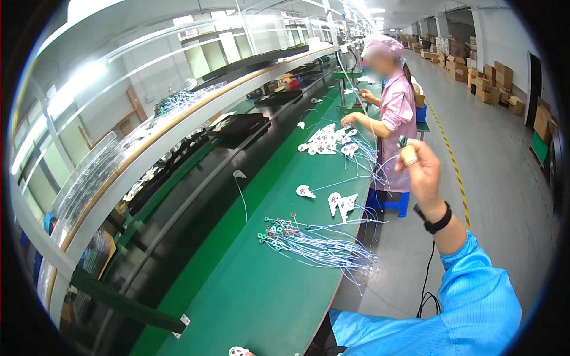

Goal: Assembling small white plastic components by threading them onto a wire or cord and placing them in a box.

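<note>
My right hand (423, 172), with a black band on the wrist, is raised beyond the bench's right edge. Its fingers are closed in a pinch on a small dark green piece (404, 142); a pale yellow cover shows at the fingertips. My left hand is out of sight. Lower on the green bench (237, 291) lies a bundle of blue and white wires (320, 246) with small green and reddish ring-like ends. Beyond it are white plastic parts (343, 204) with wires, and another white part (305, 191) lies to their left.
A co-worker (396, 118) in pink stands farther along the bench, hands near a pile of white parts (325, 140). A dark conveyor strip (196, 216) holds one wired part (239, 174). Shelving runs along the left; cartons (504, 77) are stacked beyond the aisle.
</note>
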A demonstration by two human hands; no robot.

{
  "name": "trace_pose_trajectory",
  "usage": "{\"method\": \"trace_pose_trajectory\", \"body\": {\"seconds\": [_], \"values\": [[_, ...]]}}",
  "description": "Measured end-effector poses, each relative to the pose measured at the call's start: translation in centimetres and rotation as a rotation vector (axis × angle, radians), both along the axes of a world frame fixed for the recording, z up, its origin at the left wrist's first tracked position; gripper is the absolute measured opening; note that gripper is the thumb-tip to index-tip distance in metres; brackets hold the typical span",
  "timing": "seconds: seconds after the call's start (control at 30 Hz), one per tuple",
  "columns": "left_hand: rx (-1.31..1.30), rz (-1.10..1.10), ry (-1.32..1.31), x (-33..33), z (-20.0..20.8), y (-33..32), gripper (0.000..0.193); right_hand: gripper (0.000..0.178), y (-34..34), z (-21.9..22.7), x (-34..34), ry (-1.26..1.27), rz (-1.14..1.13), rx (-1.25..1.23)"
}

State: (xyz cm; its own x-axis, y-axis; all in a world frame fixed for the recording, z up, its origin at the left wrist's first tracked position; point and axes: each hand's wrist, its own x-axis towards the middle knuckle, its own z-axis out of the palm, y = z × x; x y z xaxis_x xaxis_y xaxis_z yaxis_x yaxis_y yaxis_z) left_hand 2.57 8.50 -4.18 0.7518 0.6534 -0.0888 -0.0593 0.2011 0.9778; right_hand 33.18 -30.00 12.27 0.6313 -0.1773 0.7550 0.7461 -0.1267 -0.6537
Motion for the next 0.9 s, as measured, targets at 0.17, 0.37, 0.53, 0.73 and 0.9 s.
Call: {"method": "trace_pose_trajectory", "body": {"seconds": [0.17, 0.37, 0.53, 0.73, 0.9], "values": [[-0.019, 0.012, -0.021, 0.3, 0.0, -0.3, 0.019, 0.018, 2.0, -5.6, 2.6, 0.493, 0.371, -0.076], [-0.043, 0.032, -0.048, -0.1, 0.0, -0.1, 0.016, 0.016, 4.2, 0.0, 3.6, 0.197, 0.498, 0.307], [-0.061, 0.049, -0.062, 0.0, -0.3, -0.1, 0.016, 0.015, 6.2, -4.1, 6.6, 0.316, 0.608, 0.31], [-0.085, 0.056, -0.043, -0.2, -0.8, 0.0, 0.017, 0.016, 6.2, -5.2, 6.9, 0.325, 0.691, 0.304], [-0.068, 0.07, -0.041, -0.4, -1.0, 0.3, 0.018, 0.013, 6.1, -3.5, 5.6, 0.049, 0.669, 0.365]]}}
